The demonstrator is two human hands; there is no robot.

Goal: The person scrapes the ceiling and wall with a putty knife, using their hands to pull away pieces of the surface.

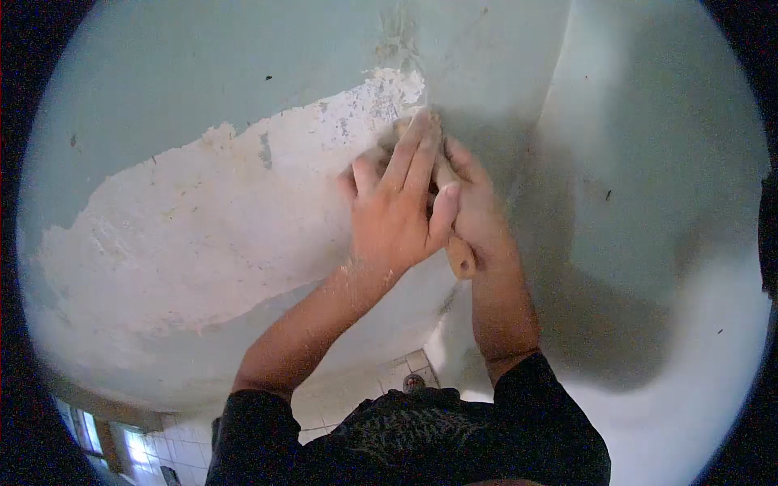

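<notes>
Scraping green wall (203, 65) at top edge of bare patch (186, 235), with right hand (484, 217) clamped on wooden-handled scraper (460, 257) and left hand (397, 206) pressed flat over it. Broadly stripped already; painted above and rightward.

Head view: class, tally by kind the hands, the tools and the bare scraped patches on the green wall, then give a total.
Hands: 2, left hand and right hand
Tools: 1, wooden-handled scraper
Wall patches: 1, bare scraped patch
Total: 4
</notes>
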